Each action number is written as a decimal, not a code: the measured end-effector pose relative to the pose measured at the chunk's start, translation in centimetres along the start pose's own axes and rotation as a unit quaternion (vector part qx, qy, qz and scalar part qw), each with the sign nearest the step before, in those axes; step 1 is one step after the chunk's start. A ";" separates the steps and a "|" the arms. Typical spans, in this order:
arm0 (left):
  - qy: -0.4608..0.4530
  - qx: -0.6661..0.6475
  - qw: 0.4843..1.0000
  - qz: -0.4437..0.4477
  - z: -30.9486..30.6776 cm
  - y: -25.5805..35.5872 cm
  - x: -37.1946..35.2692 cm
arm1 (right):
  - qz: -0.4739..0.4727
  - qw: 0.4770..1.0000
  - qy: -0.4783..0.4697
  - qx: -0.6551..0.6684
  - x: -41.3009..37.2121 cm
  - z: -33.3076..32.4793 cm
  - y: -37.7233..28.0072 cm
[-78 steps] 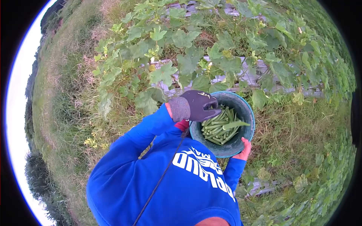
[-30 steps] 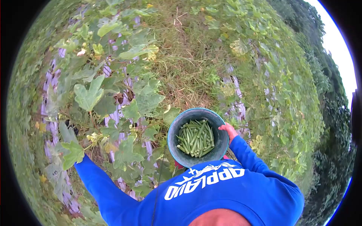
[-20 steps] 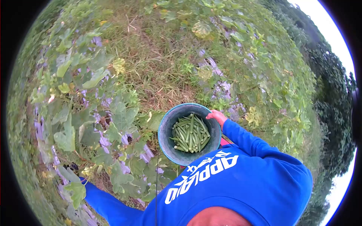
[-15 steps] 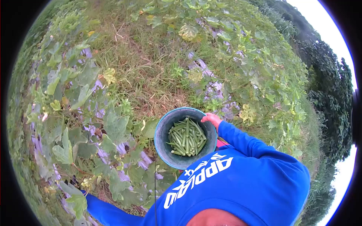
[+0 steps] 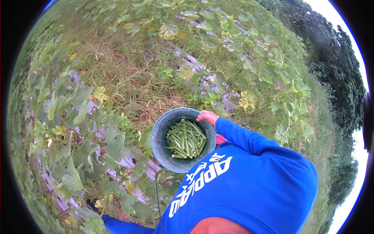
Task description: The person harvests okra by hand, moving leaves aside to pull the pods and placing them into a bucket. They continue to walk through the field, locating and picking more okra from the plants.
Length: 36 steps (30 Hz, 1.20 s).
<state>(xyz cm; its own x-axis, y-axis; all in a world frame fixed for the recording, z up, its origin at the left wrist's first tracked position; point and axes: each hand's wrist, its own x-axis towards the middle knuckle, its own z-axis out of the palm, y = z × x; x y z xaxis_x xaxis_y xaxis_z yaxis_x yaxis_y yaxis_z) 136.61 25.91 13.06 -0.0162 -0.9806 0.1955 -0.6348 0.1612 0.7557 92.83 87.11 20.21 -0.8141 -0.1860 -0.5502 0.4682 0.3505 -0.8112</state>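
Observation:
My right hand grips the rim of a round bucket, with its fingers curled over the edge. Inside the bucket lies a heap of long green okra pods. At the lower left, my left arm reaches in among broad green leaves. Something dark at the end of that sleeve may be my left hand, but leaves and shadow hide its fingers. What it touches, if anything, is hidden.
Leafy plants stand along both sides of a grassy strip. Pale purple ground sheeting shows between the plants. A thin dark cord hangs near my blue shirt. Dark trees rise at the right.
The bucket and my right hand have shifted slightly left and up in view. The left sleeve's end has moved right and down. The plants have shifted with the camera.

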 end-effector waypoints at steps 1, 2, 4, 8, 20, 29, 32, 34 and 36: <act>-0.003 0.001 1.000 0.007 0.4 0.5 -0.2 | -0.015 1.000 -0.007 -0.009 -0.3 -0.2 -0.1; -0.010 0.001 1.000 0.007 0.6 0.7 -0.8 | -0.011 1.000 0.004 0.001 -0.4 -0.2 0.0; -0.016 -0.004 1.000 0.009 0.9 0.9 -1.7 | -0.039 0.999 -0.002 -0.027 -0.4 -0.4 0.1; -0.029 -0.005 1.000 0.006 1.3 1.3 -3.4 | -0.051 0.998 -0.029 0.010 -0.6 -0.9 0.3; -0.076 -0.029 0.997 0.007 2.3 1.5 -7.7 | -0.113 0.993 -0.011 -0.032 -2.9 -2.2 0.5; -0.102 -0.044 0.994 -0.013 2.4 1.9 -10.8 | -0.154 0.988 0.007 -0.014 -2.7 -3.1 1.8; -0.115 -0.046 0.992 -0.010 2.3 2.4 -11.7 | -0.147 0.988 0.027 0.029 -2.4 -3.4 3.2; -0.125 -0.044 0.991 -0.008 2.3 2.7 -12.6 | -0.167 0.979 -0.032 0.115 -0.4 -4.1 6.0; -0.135 -0.045 0.990 -0.011 2.2 2.9 -13.5 | -0.141 0.978 0.010 0.152 -1.4 -3.9 6.9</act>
<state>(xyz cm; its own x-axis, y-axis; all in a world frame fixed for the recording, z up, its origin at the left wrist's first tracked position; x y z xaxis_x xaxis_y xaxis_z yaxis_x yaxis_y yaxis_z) 133.23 39.33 11.24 -0.2170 -0.9761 0.0133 -0.5666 0.1370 0.8125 95.82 93.35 16.18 -0.9303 -0.2176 -0.2953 0.3029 -0.0017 -0.9530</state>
